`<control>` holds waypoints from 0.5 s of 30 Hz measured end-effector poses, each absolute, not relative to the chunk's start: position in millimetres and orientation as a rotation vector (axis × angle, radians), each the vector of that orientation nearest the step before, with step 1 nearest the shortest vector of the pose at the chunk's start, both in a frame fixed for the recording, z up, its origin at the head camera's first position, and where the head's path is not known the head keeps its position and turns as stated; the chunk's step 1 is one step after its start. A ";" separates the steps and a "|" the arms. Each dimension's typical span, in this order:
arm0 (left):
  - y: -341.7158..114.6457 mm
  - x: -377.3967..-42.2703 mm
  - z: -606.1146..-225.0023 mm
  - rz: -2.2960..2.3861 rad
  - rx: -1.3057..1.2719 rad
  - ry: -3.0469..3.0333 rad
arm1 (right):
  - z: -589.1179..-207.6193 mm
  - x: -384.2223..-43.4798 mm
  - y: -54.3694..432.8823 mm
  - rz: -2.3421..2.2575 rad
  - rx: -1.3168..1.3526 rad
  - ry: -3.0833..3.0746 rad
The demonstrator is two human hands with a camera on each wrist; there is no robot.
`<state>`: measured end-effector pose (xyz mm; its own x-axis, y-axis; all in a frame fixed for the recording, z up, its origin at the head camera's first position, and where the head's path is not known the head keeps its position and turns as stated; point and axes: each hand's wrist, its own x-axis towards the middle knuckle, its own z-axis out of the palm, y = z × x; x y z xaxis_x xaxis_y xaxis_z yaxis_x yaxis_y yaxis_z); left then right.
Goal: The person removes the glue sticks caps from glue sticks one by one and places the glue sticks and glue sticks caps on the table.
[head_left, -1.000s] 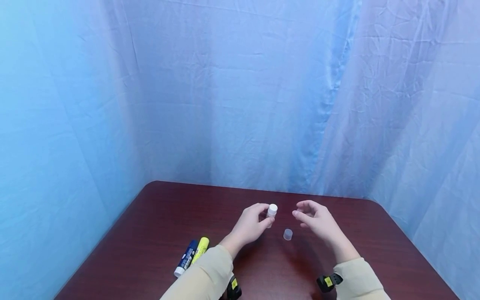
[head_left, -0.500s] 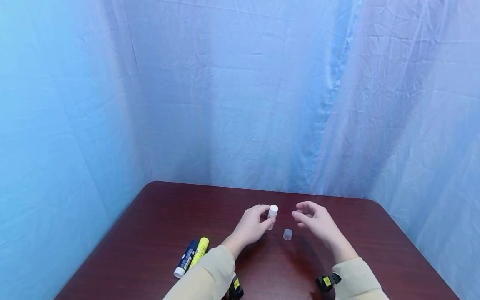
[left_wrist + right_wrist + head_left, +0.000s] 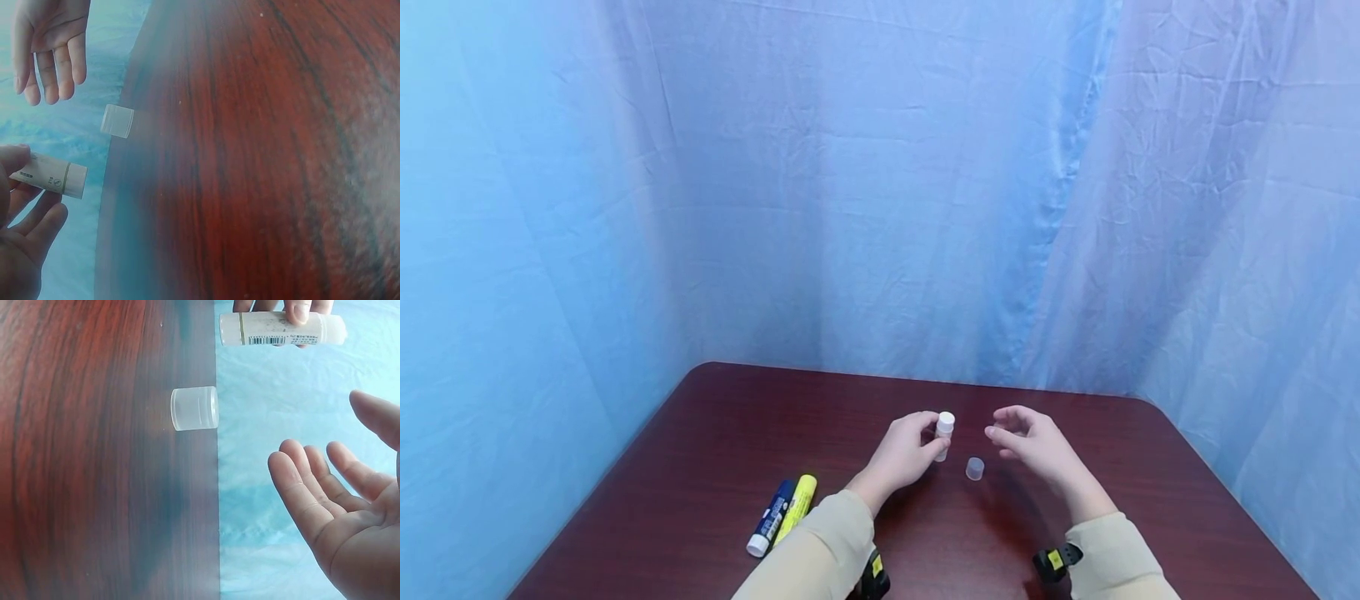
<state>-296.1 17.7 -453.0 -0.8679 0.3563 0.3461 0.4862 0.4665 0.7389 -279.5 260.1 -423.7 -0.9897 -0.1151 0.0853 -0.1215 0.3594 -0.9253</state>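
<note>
My left hand (image 3: pixel 898 454) pinches a small white glue stick (image 3: pixel 945 425) between thumb and fingers, holding it upright. Its printed label and barcode show on the glue stick (image 3: pixel 269 330) in the right wrist view. A translucent cap (image 3: pixel 974 469) stands on the table between the two hands, apart from both; the same cap (image 3: pixel 195 409) looks hollow in the right wrist view. To the right of the cap, my right hand (image 3: pixel 1037 446) hovers with relaxed, slightly bent fingers and nothing in them. Its palm faces the glue stick.
On the left of the dark red wooden table (image 3: pixel 700 433), a blue glue stick (image 3: pixel 771 518) and a yellow glue stick (image 3: pixel 797 507) lie side by side, the yellow one partly behind the left sleeve (image 3: pixel 827 542). Light blue curtains (image 3: pixel 880 208) hang around the table.
My left hand has lowered very slightly with the white glue stick. The right hand stays nearly still, and the cap stays where it stood.
</note>
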 end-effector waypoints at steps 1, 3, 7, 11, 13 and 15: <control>17.4 -295.9 -453.0 -1.364 -0.735 -2.575 | -423.7 -279.4 260.2 1.762 0.217 -2.594; 17.4 -295.5 -453.1 -1.362 -0.724 -2.590 | -424.0 -279.1 260.7 1.757 0.218 -2.611; 18.2 -295.4 -453.5 -1.341 -0.712 -2.608 | -426.5 -280.0 262.9 1.734 0.209 -2.633; 18.9 -296.0 -454.2 -1.332 -0.707 -2.623 | -429.2 -281.4 264.8 1.725 0.195 -2.656; 19.0 -296.4 -454.6 -1.336 -0.706 -2.628 | -429.8 -281.3 265.2 1.721 0.196 -2.668; 18.8 -296.6 -455.1 -1.345 -0.708 -2.632 | -430.1 -280.7 265.7 1.714 0.199 -2.684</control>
<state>-296.6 18.8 -455.1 -0.8864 0.3571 0.2944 0.4478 0.5012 0.7404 -280.7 265.7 -430.1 -0.9910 -0.1313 0.0258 -0.0787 0.4154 -0.9062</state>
